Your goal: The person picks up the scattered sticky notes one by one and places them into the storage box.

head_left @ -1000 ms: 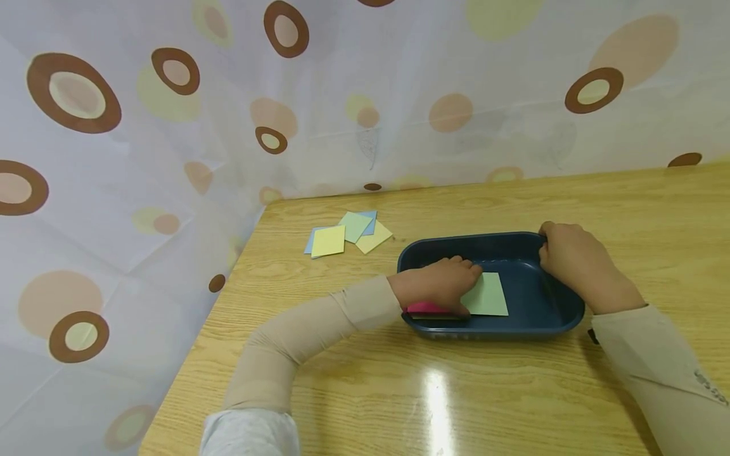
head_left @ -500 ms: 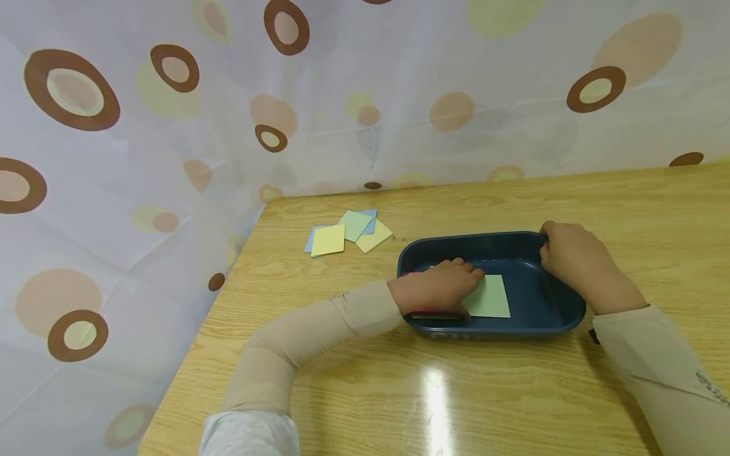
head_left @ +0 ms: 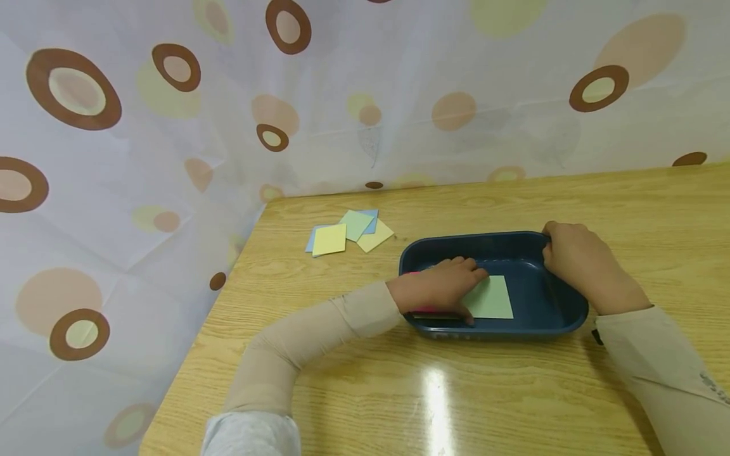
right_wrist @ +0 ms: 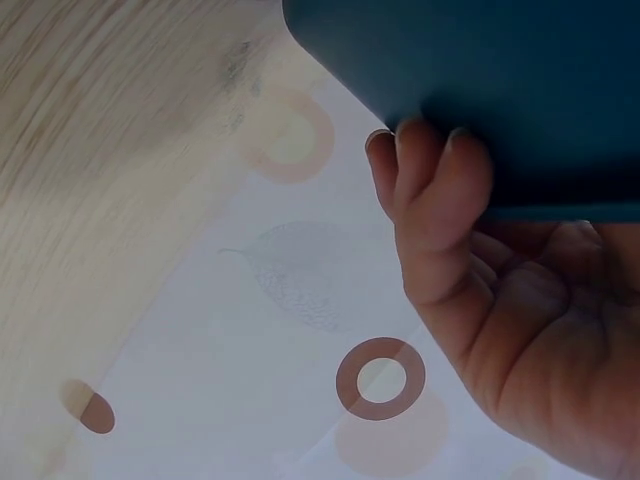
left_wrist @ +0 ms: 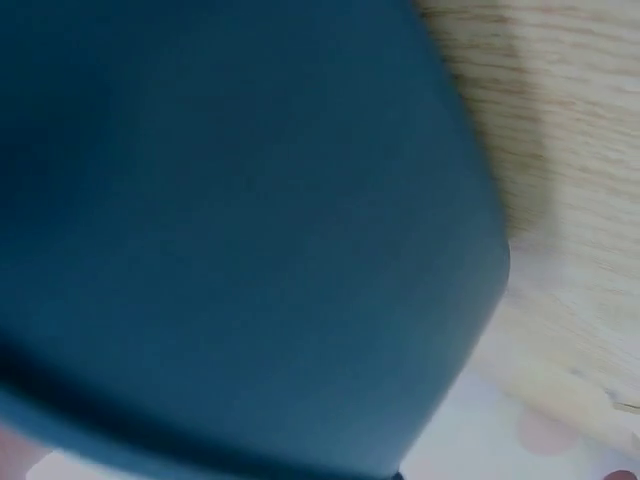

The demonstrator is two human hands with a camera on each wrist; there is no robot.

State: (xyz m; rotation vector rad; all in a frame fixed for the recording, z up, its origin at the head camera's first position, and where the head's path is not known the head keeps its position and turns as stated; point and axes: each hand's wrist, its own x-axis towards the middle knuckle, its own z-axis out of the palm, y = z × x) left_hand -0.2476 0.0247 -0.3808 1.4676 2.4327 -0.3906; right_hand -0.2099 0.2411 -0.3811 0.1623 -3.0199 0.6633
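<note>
A dark blue plastic tray (head_left: pixel 530 291) stands on the wooden table. My left hand (head_left: pixel 441 286) reaches over its left end, fingers spread and resting on a pale green square of paper (head_left: pixel 497 297). Part of that square lies under the fingers. Pink paper (head_left: pixel 426 310) shows below the wrist, largely covered by the hand. At the far right corner, my right hand (head_left: pixel 584 263) grips the rim; in the right wrist view its fingers (right_wrist: pixel 455 185) curl against the outer wall (right_wrist: pixel 570 100). The tray's wall (left_wrist: pixel 250 230) fills most of the left wrist view, with the left hand's fingers hidden.
Several yellow, green and blue paper squares (head_left: pixel 329 240) overlap on the table left of the tray. Behind the table (head_left: pixel 365 392) hangs a white curtain (head_left: pixel 319 126) with brown and peach circles. The table's left edge runs beside the curtain.
My left hand has shifted slightly within the tray, and a pink edge now shows behind the wrist. The right hand keeps its grip on the rim.
</note>
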